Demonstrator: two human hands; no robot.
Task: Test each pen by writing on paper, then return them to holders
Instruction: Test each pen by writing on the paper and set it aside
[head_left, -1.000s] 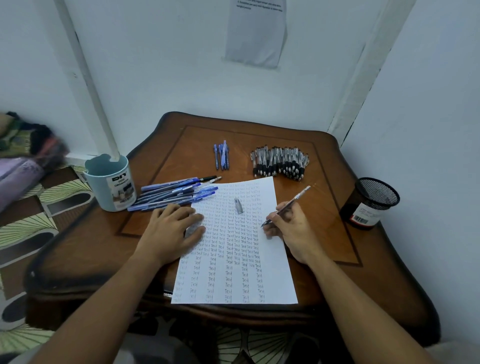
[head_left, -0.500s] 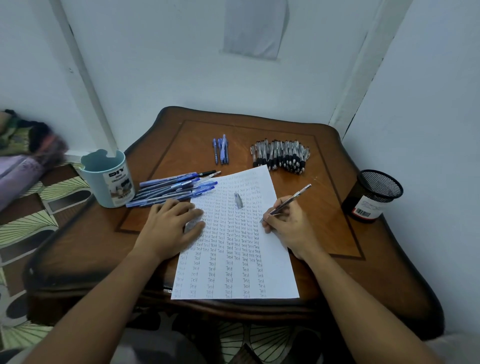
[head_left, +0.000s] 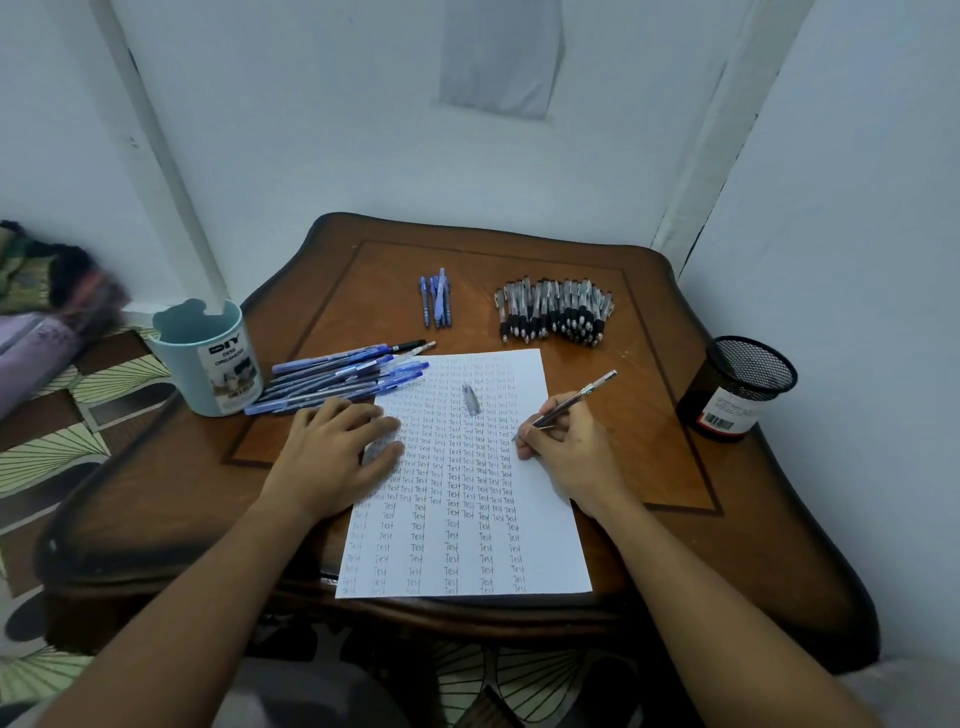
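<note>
One sheet of paper (head_left: 467, 493) lies on the wooden table (head_left: 727, 519), its near edge hanging just over the table's front rim, and it is covered in columns of the handwritten word "Test". The right hand (head_left: 569, 447) pinches one dark pen (head_left: 569, 402) between thumb and curled fingers, the tip touching the paper near its right edge and the barrel tilting up and away to the right. The left hand (head_left: 332, 452) lies flat, fingers straight and spread, pressing on the paper's left edge. One small grey pen cap (head_left: 471, 399) rests on the upper part of the sheet.

Two holders stand on the table: a pale blue cup (head_left: 208, 358) at the left and a black mesh cup (head_left: 737, 387) at the right. Beside the blue cup lies a fanned pile of blue pens (head_left: 343, 379) (roughly ten; they overlap too much to count exactly). Further back lie about four blue pens (head_left: 436, 301) together, and to their right a dense row of black-gripped pens (head_left: 556, 312), too many to count.
</note>
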